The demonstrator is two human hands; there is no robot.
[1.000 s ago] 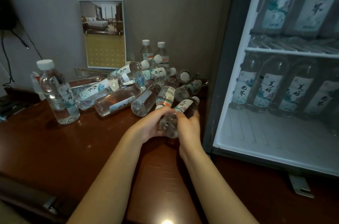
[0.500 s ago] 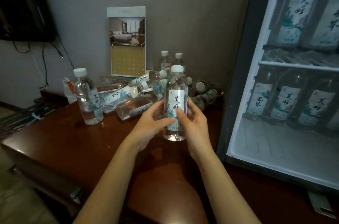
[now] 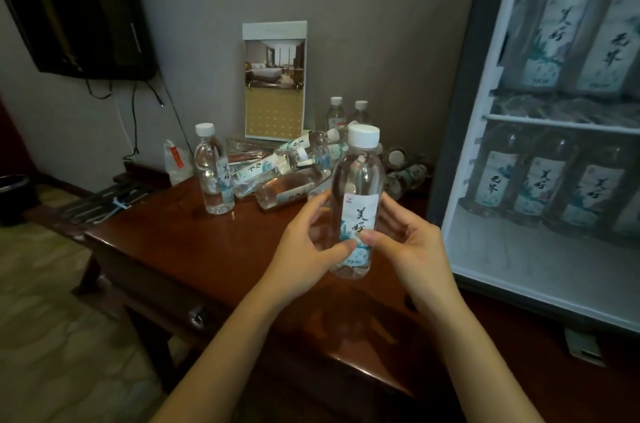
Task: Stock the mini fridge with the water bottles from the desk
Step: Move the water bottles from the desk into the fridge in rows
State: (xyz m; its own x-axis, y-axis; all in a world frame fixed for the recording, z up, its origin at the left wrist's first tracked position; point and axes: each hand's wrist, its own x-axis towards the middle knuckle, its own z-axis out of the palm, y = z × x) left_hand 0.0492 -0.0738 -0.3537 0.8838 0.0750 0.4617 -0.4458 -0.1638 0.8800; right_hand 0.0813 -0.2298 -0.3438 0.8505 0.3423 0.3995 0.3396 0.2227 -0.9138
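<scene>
A water bottle (image 3: 358,201) is held upright over the surface (image 3: 207,242), just left of the mini fridge (image 3: 460,111). The left hand (image 3: 308,246) and right hand (image 3: 412,246) each curl round its labelled lower half. More bottles (image 3: 277,176) lie heaped farther left.

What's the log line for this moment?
left hand: holds bottle | right hand: holds bottle | bottle: upright, capped, over desk | fridge: partly stocked | bottle pile: on desk
</scene>
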